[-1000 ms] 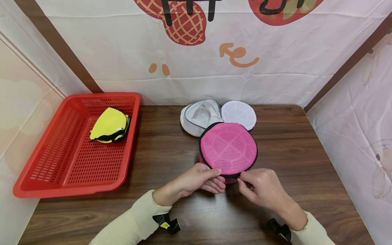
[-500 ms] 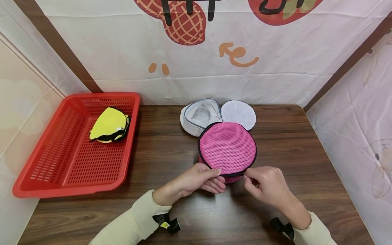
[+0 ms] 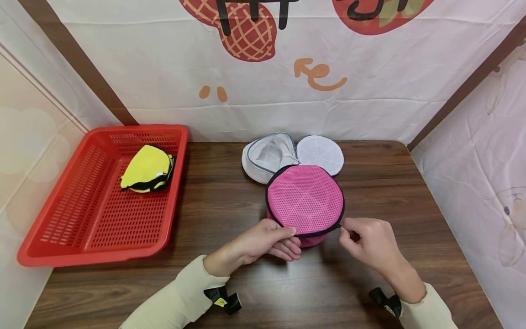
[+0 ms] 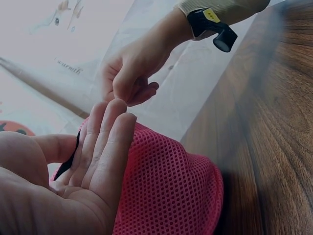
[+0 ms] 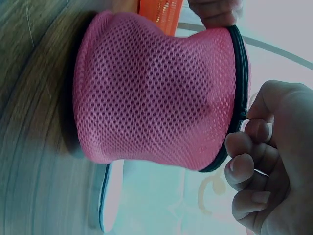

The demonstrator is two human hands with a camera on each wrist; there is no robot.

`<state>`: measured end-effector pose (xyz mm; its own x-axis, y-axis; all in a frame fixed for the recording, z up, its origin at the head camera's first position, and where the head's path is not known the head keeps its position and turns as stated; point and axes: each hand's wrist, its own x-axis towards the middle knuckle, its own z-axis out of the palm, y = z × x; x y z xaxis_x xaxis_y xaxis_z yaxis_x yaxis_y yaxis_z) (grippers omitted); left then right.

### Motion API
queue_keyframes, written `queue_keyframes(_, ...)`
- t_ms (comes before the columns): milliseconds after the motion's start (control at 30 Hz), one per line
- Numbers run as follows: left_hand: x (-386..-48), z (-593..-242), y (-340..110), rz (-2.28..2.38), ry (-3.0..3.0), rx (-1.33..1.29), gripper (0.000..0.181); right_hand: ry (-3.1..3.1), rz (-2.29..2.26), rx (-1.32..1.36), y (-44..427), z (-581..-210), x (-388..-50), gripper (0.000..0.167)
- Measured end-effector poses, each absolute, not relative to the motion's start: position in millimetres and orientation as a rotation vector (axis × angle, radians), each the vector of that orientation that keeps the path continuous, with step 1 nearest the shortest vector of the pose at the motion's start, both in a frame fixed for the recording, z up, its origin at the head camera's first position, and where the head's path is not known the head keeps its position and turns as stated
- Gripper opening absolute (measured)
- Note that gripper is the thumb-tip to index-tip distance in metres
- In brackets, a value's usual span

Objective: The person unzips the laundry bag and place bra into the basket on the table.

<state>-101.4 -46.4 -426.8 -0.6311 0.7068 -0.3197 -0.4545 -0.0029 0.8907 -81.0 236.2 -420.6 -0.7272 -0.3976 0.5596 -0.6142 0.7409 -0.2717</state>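
A round pink mesh laundry bag with a black zippered rim stands on the table before me. My left hand holds its near rim, thumb on top and fingers beneath against the mesh side. In the right wrist view the thumb and forefinger of my right hand pinch the small zipper pull at the black zipper. My right hand is at the bag's right front edge in the head view. The bag's lid lies flat over the top; its inside is hidden.
Behind the pink bag lie a white mesh bag, its top open, and a round white mesh panel. A red plastic basket at the left holds a folded yellow item with black trim. A printed cloth hangs behind the table.
My right hand has moved to the right and slightly away from me along the rim, with the zipper pull. My left hand has kept its hold on the near rim.
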Motion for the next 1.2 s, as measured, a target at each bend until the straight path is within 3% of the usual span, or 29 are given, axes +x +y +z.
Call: queue_keyframes(1200,-99,-429,-47,1.755,1.437,0.243,0.039,-2.391,0.471,0.557,265,-430,-121,0.033)
